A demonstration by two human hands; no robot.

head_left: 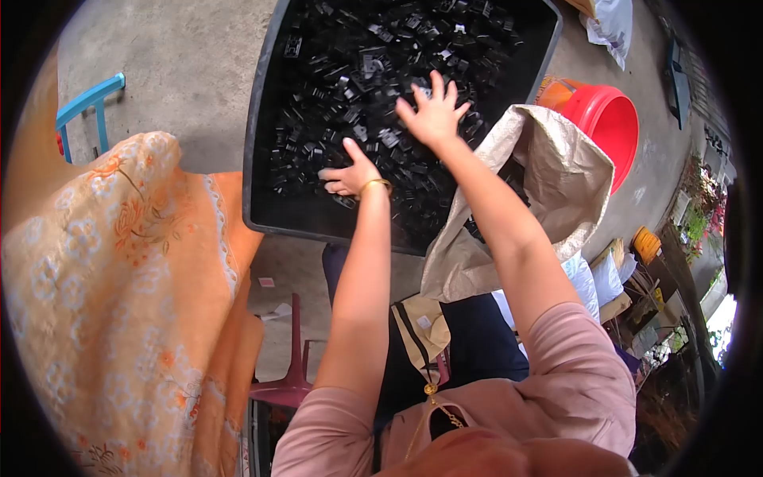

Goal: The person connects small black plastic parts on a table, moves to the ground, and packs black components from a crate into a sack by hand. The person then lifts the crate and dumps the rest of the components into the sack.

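Observation:
A large black tray (pixel 253 143) holds a heap of small black plastic parts (pixel 373 63). Over the lower left of the heap is my left hand (pixel 350 174), its thumb apart from the fingers and a gold bangle at the wrist. Higher up and to the right, my right hand (pixel 435 111) rests on or just above the parts with its fingers spread. Neither hand holds anything that I can see. Against the tray's lower right edge leans an open woven sack (pixel 556 159), with some black parts visible inside it beside my right forearm.
Behind the sack stands a red bucket (pixel 616 135). Orange floral cloth (pixel 127 302) hangs at the left, near a blue metal frame (pixel 94 102). A dark red plastic chair (pixel 292 381) is below the tray. White bags (pixel 608 282) lie at the right.

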